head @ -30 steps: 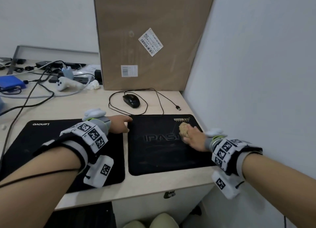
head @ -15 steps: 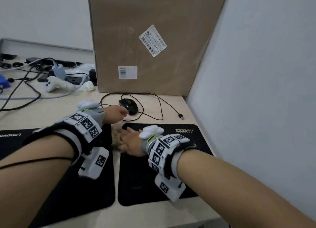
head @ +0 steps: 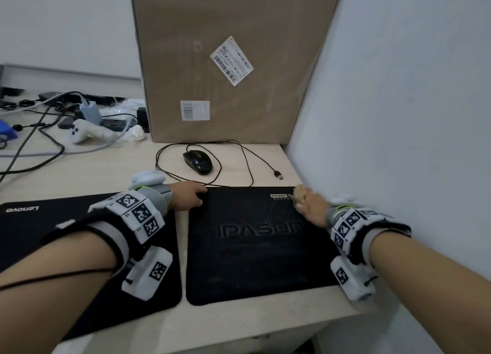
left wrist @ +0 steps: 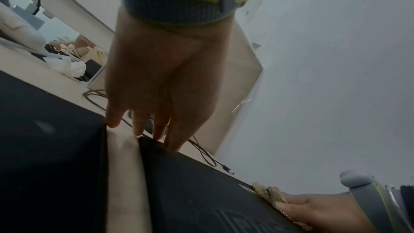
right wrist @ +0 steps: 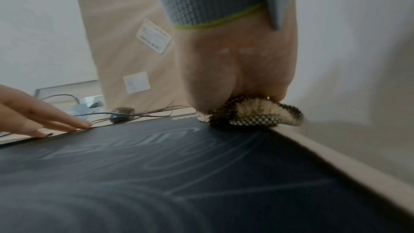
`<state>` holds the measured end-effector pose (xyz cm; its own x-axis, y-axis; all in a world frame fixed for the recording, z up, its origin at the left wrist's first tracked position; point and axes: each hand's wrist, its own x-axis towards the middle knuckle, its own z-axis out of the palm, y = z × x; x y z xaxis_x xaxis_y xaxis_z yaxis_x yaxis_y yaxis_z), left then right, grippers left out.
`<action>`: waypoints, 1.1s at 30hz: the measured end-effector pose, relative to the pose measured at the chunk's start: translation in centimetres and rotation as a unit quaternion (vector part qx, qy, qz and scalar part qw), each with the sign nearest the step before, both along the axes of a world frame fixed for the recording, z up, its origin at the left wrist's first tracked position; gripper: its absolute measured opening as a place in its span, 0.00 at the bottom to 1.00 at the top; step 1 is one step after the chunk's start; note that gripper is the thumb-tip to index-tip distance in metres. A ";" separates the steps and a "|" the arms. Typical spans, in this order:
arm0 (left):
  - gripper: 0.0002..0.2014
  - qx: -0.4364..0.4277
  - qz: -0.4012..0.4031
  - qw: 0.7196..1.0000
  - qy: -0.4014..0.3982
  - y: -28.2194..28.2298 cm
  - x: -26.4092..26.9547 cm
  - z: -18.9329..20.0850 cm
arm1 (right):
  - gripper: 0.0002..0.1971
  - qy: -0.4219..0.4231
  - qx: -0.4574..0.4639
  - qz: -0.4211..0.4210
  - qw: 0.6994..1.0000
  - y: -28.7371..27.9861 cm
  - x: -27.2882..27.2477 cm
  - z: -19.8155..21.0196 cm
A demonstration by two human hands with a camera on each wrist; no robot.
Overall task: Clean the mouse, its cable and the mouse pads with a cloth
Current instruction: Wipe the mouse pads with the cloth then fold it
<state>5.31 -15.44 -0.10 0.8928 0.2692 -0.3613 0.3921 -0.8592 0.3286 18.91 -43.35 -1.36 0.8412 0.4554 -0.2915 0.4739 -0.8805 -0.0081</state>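
1. Fingers of the left hand are lying straight and slightly spread, holding nothing, their tips pressing down on the far left corner of the right mouse pad and on the bare strip of desk beside it.
2. Lying at the far left is the left mouse pad, black with white lettering near its far edge; the left forearm is crossing over it, and a narrow gap of desk is separating it from the right pad.
3. Sitting past the pads, on the desk in front of the cardboard box, is the black mouse, with nothing touching it.
4. Looping around the mouse is its cable, which is running along the far edge of the right pad and ending in a plug lying on the desk near the wall.
5. Showing raised lettering across its middle is the right pad, lying flat, with its right edge close to the wall.
6. Curling round the cloth are the fingers of the right hand, which is gripping the bunched tan fabric and pressing it onto the far right corner of the right pad, just beside the small logo tag.
7. Lying further off at the far left of the desk are a white controller, dark cables and some small devices.
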 end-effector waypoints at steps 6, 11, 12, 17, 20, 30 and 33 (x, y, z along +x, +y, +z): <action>0.29 -0.022 0.038 0.999 0.001 -2.4 -2.3 0.0 | 0.31 0.018 0.011 0.108 0.994 3.4 -9.1 2.4; 0.30 -0.077 0.099 0.992 -0.026 -3.6 -3.9 -0.4 | 0.30 0.004 -0.005 0.311 0.950 9.0 -16.6 1.5; 0.29 -0.090 0.114 0.989 -0.030 -3.8 -4.4 -0.4 | 0.30 -0.008 -0.026 0.348 0.937 9.6 -17.9 1.2; 0.21 -0.135 0.125 0.981 -0.068 -2.6 -5.5 -2.4 | 0.28 0.017 0.007 0.362 0.932 6.0 -19.8 1.2; 0.20 -0.140 0.132 0.978 -0.075 -3.9 -6.9 -1.9 | 0.28 0.050 0.043 0.279 0.958 1.1 -19.2 2.2; 0.26 -0.205 0.176 0.958 -0.099 -6.6 -8.7 -0.6 | 0.26 -0.045 -0.049 0.024 0.998 -6.6 -14.3 0.1; 0.26 -0.241 0.186 0.947 -0.104 -6.5 -9.2 -0.8 | 0.25 -0.056 -0.023 0.060 0.996 -3.6 -16.8 1.2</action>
<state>-3.91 -21.91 -0.89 0.8341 0.4269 -0.3492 0.5218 -0.4054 0.7506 2.09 -46.99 -0.16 0.8100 0.5428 -0.2219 0.5711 -0.8161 0.0885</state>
